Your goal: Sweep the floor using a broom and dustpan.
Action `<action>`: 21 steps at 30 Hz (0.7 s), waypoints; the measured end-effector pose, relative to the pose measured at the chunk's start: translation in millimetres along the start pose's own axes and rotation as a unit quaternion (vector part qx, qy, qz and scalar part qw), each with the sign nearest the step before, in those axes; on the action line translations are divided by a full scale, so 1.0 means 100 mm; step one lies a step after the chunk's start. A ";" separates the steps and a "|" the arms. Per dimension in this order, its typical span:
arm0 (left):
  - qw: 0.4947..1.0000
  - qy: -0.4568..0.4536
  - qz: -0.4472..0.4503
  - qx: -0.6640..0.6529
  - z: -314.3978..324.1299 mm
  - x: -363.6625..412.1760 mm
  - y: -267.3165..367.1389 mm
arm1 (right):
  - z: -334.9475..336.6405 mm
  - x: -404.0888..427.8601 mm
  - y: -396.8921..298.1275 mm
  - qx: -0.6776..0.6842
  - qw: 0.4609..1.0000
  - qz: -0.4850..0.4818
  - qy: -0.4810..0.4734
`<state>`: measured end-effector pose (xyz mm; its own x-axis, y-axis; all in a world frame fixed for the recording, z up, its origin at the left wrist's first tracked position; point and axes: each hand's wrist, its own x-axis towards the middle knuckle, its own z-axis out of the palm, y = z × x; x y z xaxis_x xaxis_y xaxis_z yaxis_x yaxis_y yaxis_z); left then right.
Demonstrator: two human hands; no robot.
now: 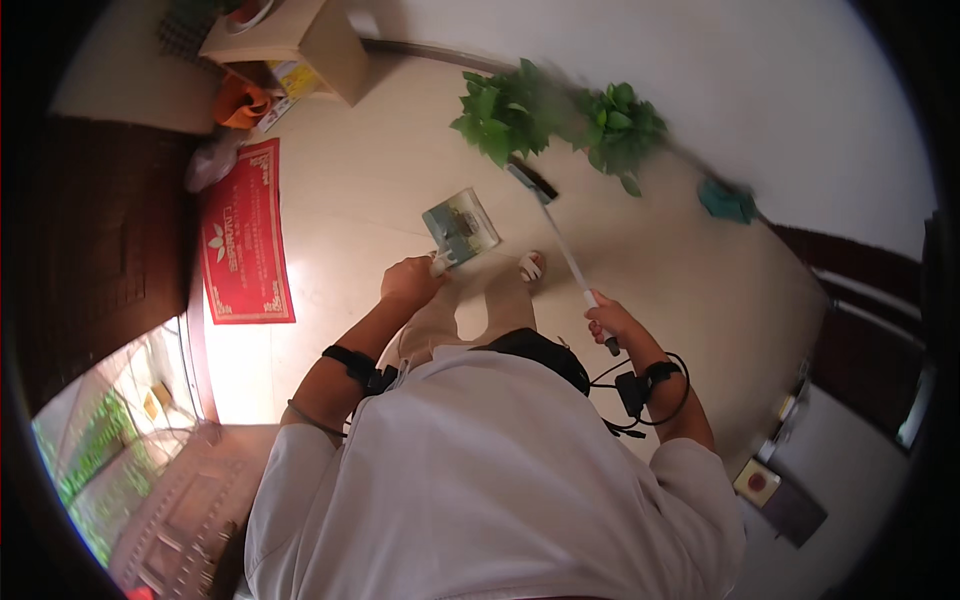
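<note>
My right hand [611,317] is closed around the handle of a long broom [566,247], whose dark-bristled head is raised towards the leafy green plants [499,112] by the wall. In my left hand [412,285] is the pale grip of a dustpan [463,229], or a similar flat pan, with a greenish printed face. The pan lies between my left hand and the plants, in front of my feet. Whether it touches the floor I cannot tell. A sandal [532,267] shows on one foot; the other foot is mostly hidden behind my left hand.
A red doormat [251,247] lies at the left beside a doorway, with a plastic bag [215,161] at its far corner. Beyond stand an orange bag [241,103] and a wooden cabinet [330,56]. More leaves [619,124] and a teal cloth-like item [727,201] are along the wall.
</note>
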<state>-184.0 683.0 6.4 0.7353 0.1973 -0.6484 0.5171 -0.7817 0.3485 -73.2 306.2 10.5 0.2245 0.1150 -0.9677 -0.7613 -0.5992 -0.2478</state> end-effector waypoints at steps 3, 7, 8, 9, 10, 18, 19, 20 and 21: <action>0.999 -0.016 0.035 0.036 -0.08 0.03 -0.07 | 0.36 -0.28 0.13 0.064 0.996 0.022 -0.050; 0.998 -0.021 0.037 0.048 -0.04 0.07 -0.08 | 0.63 -0.62 0.19 0.176 0.973 0.053 -0.136; 0.997 -0.023 0.045 0.050 -0.04 0.07 -0.09 | 0.67 -0.72 0.20 0.183 0.973 0.042 -0.137; 0.998 -0.021 0.044 0.048 -0.03 0.06 -0.09 | 0.68 -0.78 0.21 0.186 0.972 0.030 -0.141; 0.998 -0.017 0.041 0.045 -0.03 0.05 -0.09 | 0.67 -0.83 0.24 0.188 0.972 0.027 -0.139; 0.995 -0.007 0.042 0.093 0.04 0.02 -0.10 | 0.59 -0.94 0.70 0.118 0.991 -0.012 0.062; 0.995 -0.010 0.039 0.094 0.04 0.01 -0.08 | 0.58 -0.87 0.76 0.122 0.990 -0.015 0.061; 0.994 -0.009 0.040 0.099 0.04 -0.01 -0.07 | 0.59 -0.79 0.84 0.146 0.987 -0.026 0.063; 0.994 -0.009 0.039 0.102 0.05 -0.01 -0.04 | 0.56 -0.67 0.91 0.170 0.983 -0.038 0.065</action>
<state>-188.8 683.0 2.6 0.7604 0.1218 -0.6379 0.3575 -0.8985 0.2547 -191.7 288.7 50.2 0.3470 0.0337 -0.9373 -0.8936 -0.2915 -0.3413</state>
